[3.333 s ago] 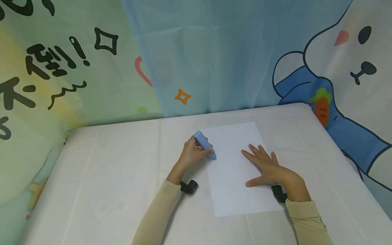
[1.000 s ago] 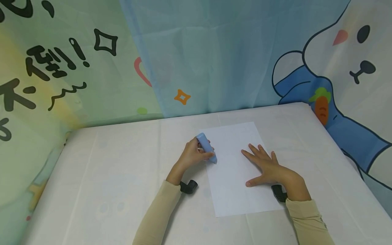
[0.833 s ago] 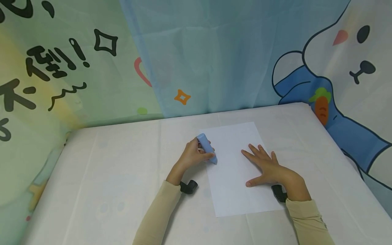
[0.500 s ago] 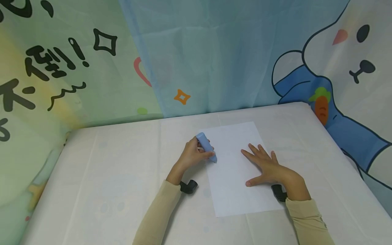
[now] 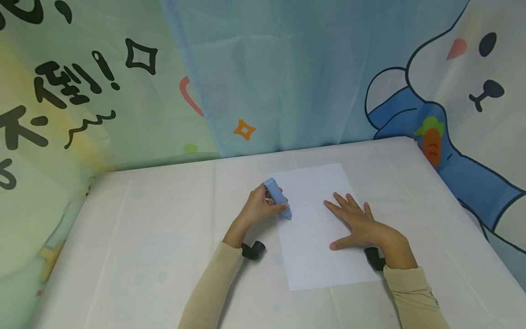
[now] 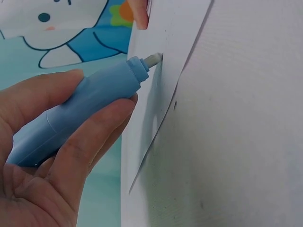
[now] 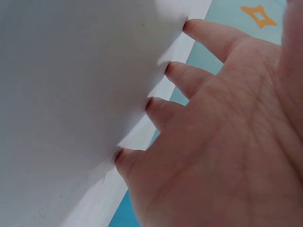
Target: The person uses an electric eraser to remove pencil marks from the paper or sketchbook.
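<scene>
A light-blue electric eraser (image 5: 274, 189) is pinched between the thumb and fingers of my left hand (image 5: 258, 206). Its pale tip meets the white paper (image 5: 312, 260) close to the left edge. Seen from the left wrist, the eraser (image 6: 102, 90) slants over the sheet (image 6: 175, 28), with a small dark spot at the tip. My right hand (image 5: 356, 225) lies spread on the right half of the paper, thumb held apart. In the right wrist view, the fingertips of the right hand (image 7: 218, 127) press on the white surface.
A white cloth covers the table (image 5: 164, 237). Dark crumbs (image 6: 175, 105) lie beside the sheet's edge. Black wrist cameras (image 5: 254, 251) sit on both wrists. Behind the table hangs a printed curtain (image 5: 296, 82) with a cartoon animal.
Since the earliest frame, the left hand and eraser have shifted slightly toward me along the paper, with tiny back-and-forth movements lately. The right hand has stayed in place.
</scene>
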Demonstrator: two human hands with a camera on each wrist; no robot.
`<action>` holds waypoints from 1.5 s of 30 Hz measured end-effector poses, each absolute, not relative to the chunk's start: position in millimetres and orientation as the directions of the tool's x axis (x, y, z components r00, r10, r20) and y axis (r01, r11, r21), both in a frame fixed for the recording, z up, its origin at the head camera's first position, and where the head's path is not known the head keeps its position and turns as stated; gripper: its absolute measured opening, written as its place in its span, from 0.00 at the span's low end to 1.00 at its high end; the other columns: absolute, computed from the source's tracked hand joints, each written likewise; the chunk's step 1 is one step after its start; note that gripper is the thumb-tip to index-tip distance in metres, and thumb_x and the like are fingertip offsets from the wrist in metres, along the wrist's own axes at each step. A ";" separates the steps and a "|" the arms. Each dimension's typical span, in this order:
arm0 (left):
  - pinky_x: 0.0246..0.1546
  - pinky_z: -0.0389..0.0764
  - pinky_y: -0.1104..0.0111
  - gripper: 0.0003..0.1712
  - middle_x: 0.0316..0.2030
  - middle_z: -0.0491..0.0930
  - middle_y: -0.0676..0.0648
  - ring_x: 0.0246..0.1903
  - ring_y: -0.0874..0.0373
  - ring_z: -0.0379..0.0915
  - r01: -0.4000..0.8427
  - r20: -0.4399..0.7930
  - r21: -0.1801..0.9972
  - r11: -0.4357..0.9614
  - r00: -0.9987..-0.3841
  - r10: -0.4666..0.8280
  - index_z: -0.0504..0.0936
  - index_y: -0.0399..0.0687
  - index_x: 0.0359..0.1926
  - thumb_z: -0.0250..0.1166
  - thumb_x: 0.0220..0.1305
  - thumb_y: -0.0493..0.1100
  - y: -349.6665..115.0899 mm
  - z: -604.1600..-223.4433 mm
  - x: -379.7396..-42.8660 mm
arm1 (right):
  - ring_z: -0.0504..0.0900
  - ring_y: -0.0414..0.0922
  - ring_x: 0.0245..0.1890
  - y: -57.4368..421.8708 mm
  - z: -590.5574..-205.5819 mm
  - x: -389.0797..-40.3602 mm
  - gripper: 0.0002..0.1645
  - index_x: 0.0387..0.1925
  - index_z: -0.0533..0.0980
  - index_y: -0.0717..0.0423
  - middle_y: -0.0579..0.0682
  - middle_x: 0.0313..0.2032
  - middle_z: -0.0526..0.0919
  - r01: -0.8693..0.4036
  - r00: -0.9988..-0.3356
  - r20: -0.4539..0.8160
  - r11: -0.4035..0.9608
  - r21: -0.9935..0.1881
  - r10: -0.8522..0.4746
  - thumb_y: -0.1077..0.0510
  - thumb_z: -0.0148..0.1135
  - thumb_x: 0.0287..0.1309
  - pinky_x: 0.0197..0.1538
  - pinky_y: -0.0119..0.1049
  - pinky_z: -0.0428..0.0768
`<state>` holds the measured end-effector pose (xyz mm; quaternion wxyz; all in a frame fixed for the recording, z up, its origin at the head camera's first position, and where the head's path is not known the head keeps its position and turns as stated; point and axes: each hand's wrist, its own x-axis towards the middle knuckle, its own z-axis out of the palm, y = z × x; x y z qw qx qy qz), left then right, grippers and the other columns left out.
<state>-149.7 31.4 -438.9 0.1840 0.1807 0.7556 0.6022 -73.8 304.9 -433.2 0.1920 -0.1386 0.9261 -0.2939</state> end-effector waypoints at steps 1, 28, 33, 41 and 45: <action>0.36 0.87 0.66 0.24 0.45 0.83 0.31 0.39 0.43 0.85 0.048 -0.065 0.976 0.212 -0.866 0.496 0.71 0.29 0.51 0.70 0.55 0.29 31.4 -438.9 -149.6 | 0.28 0.69 0.73 304.7 -433.1 -73.9 0.67 0.73 0.52 0.59 0.68 0.74 0.38 -0.141 -0.888 -0.277 0.791 -0.595 -0.367 0.42 0.80 0.38 0.65 0.72 0.22; 0.35 0.87 0.68 0.23 0.43 0.83 0.32 0.34 0.50 0.85 0.052 -0.089 0.973 0.224 -0.815 0.572 0.72 0.27 0.51 0.70 0.55 0.28 30.3 -437.6 -148.9 | 0.28 0.69 0.73 305.8 -434.5 -73.6 0.67 0.73 0.52 0.58 0.68 0.74 0.38 -0.154 -0.888 -0.263 0.782 -0.604 -0.378 0.42 0.80 0.37 0.65 0.73 0.22; 0.35 0.85 0.71 0.24 0.43 0.83 0.34 0.34 0.52 0.85 0.070 -0.091 0.966 0.249 -0.810 0.580 0.73 0.29 0.51 0.71 0.55 0.30 30.1 -436.8 -148.6 | 0.28 0.69 0.73 305.8 -435.0 -74.1 0.67 0.73 0.52 0.58 0.68 0.74 0.38 -0.155 -0.888 -0.264 0.785 -0.600 -0.377 0.43 0.80 0.37 0.65 0.73 0.23; 0.35 0.87 0.68 0.23 0.43 0.83 0.32 0.35 0.47 0.86 0.054 -0.077 0.974 0.219 -0.835 0.546 0.72 0.30 0.49 0.70 0.54 0.28 29.8 -437.0 -148.3 | 0.29 0.69 0.73 304.6 -434.5 -74.3 0.68 0.73 0.53 0.59 0.69 0.74 0.39 -0.152 -0.890 -0.266 0.792 -0.592 -0.369 0.43 0.80 0.36 0.65 0.74 0.23; 0.35 0.87 0.67 0.23 0.43 0.83 0.31 0.37 0.45 0.85 0.065 -0.056 0.977 0.202 -0.839 0.541 0.71 0.29 0.49 0.70 0.55 0.27 29.9 -437.5 -148.8 | 0.28 0.69 0.73 304.5 -434.6 -74.1 0.68 0.73 0.52 0.58 0.68 0.74 0.39 -0.150 -0.890 -0.267 0.791 -0.593 -0.370 0.43 0.80 0.37 0.65 0.73 0.23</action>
